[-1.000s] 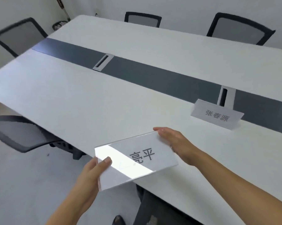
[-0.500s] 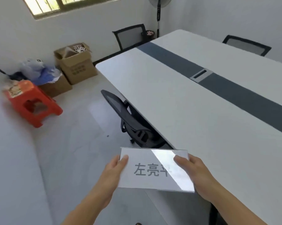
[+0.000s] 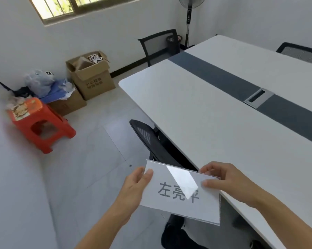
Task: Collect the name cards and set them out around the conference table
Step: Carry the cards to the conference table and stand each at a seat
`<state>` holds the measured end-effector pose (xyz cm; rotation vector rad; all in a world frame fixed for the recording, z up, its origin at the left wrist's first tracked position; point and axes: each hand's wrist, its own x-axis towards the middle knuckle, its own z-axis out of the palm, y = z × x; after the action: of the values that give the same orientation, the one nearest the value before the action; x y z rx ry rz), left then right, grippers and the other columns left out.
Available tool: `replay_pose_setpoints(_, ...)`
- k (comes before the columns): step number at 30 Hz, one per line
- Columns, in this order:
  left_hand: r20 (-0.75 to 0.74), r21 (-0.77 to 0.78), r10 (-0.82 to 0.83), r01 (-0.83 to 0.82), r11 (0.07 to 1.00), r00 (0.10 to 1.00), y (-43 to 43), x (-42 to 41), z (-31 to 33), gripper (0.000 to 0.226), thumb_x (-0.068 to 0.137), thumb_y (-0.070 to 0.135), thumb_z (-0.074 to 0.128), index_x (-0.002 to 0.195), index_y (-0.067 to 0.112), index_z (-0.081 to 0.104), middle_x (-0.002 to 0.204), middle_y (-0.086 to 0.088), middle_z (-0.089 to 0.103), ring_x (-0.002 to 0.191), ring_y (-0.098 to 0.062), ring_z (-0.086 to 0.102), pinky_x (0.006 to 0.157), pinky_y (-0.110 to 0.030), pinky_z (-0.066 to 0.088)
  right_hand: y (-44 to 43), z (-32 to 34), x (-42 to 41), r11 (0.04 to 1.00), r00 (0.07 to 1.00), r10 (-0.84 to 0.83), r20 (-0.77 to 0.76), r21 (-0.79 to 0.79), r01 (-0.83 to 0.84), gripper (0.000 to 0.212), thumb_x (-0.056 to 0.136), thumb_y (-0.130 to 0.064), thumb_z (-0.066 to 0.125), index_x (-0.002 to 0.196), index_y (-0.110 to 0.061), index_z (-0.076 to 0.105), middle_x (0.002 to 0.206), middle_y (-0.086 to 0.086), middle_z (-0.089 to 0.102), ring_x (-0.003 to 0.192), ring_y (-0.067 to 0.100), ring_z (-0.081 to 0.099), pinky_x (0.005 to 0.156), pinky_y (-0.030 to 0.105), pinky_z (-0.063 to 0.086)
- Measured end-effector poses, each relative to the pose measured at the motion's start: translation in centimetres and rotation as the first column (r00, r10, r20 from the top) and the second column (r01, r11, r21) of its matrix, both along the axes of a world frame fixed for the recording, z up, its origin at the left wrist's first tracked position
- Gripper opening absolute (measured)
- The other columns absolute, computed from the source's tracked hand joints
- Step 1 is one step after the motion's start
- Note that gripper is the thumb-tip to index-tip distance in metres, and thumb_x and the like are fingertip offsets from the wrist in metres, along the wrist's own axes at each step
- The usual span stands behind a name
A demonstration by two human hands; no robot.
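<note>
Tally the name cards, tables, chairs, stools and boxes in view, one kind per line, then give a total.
Name card: 1
Conference table: 1
Office chairs: 3
Red stool: 1
Cardboard boxes: 2
Total: 8

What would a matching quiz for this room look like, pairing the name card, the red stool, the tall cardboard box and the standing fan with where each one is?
Things
1. name card
2. red stool
3. tall cardboard box
4. standing fan

Places
A. in the far corner, beyond the end of the conference table
B. pinched between the left hand and the right hand
C. below the window
D. farthest left of the four

Pairs: 1-B, 2-D, 3-C, 4-A
</note>
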<state>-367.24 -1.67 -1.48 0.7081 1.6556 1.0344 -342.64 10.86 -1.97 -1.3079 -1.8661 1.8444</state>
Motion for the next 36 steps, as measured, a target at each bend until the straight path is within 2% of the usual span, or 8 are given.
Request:
replay_pose_setpoints(9,-0.063,0.026,-0.218,0.220,0.975,0.974,16.3,-6.8,1.6,0.024,0.096,0.033,0.049,0.109,0.018,0.062,0.099,-0.002,0.075,0.087,-0.016,0.072,0.070,-0.024,0.055,13.3,1.4,-7.9,0.979,0.968,0.181,0.171,0.061,-0.194,0.029,0.073,-0.051,0.074,0.097,-0.036,0.066,0.098,-0.010,0.074,0.085,0.008,0.072,0.080,0.037,0.060)
replay_pose_setpoints(16,0.006,0.006,-0.462,0.462,0.887,0.887,29.1,-8.4,-0.8,0.028,0.095,0.039,0.048,0.113,0.021,0.062,0.102,0.005,0.075,0.091,-0.008,0.071,0.071,-0.019,0.053,20.3,0.1,-8.0,0.997,0.965,0.010,0.261,0.072,-0.030,0.021,0.077,-0.054,0.071,0.087,-0.035,0.068,0.091,-0.011,0.073,0.082,0.007,0.069,0.076,0.032,0.055)
replay_pose_setpoints(19,-0.104,-0.002,-0.550,0.553,0.833,0.828,36.2,-9.3,-4.5,0.042,0.092,0.053,0.039,0.120,0.027,0.059,0.115,0.010,0.066,0.108,-0.007,0.062,0.090,-0.023,0.047,23.2,-1.1,-7.5,0.988,0.909,-0.128,0.396,0.135,0.080,0.027,0.075,-0.061,0.067,0.092,-0.039,0.067,0.091,-0.015,0.071,0.083,0.004,0.065,0.076,0.028,0.052)
replay_pose_setpoints(22,-0.394,-0.121,-0.600,0.608,0.785,0.696,44.0,-10.4,-9.6,0.046,0.096,0.048,0.040,0.132,0.021,0.050,0.131,0.001,0.055,0.120,-0.016,0.052,0.095,-0.028,0.039,26.7,-2.1,-6.8,0.956,0.780,-0.286,0.556,0.226,0.190,0.033,0.076,-0.064,0.064,0.101,-0.042,0.064,0.097,-0.018,0.070,0.090,0.007,0.063,0.080,0.031,0.051)
replay_pose_setpoints(25,-0.653,-0.245,-0.613,0.641,0.727,0.445,50.4,-10.5,-14.2,0.048,0.097,0.043,0.041,0.137,0.015,0.045,0.142,-0.009,0.044,0.128,-0.026,0.044,0.104,-0.038,0.036,30.4,-3.6,-5.6,0.896,0.628,-0.443,0.640,0.343,0.283,0.038,0.080,-0.060,0.063,0.112,-0.041,0.062,0.111,-0.017,0.066,0.102,0.016,0.060,0.083,0.034,0.047)
replay_pose_setpoints(29,-0.773,-0.402,-0.619,0.648,0.647,0.138,55.2,-9.9,-19.9,0.058,0.098,0.046,0.032,0.147,0.015,0.028,0.160,-0.015,0.014,0.148,-0.032,0.012,0.118,-0.045,0.016,35.0,-6.6,-3.6,0.801,0.467,-0.597,0.652,0.462,0.380,0.039,0.085,-0.051,0.063,0.120,-0.035,0.063,0.118,-0.011,0.066,0.105,0.021,0.060,0.082,0.033,0.042)
replay_pose_setpoints(33,-0.817,-0.437,-0.576,0.636,0.636,0.015,54.7,-9.6,-24.0,0.071,0.095,0.054,0.013,0.153,0.014,0.008,0.162,-0.018,0.000,0.149,-0.034,-0.005,0.120,-0.050,0.000,39.3,-9.7,-1.4,0.734,0.403,-0.679,0.614,0.554,0.392,0.037,0.088,-0.041,0.064,0.122,-0.026,0.065,0.122,-0.004,0.068,0.108,0.024,0.060,0.090,0.033,0.038)
replay_pose_setpoints(36,-0.843,-0.418,-0.538,0.626,0.659,0.004,54.7,-9.6,-25.2,0.073,0.093,0.054,0.016,0.153,0.012,0.013,0.161,-0.019,0.006,0.149,-0.033,-0.001,0.120,-0.049,-0.001,42.8,-11.7,0.2,0.727,0.389,-0.687,0.614,0.570,0.384,0.040,0.088,-0.040,0.064,0.125,-0.024,0.063,0.127,-0.003,0.066,0.113,0.025,0.059,0.097,0.036,0.035)
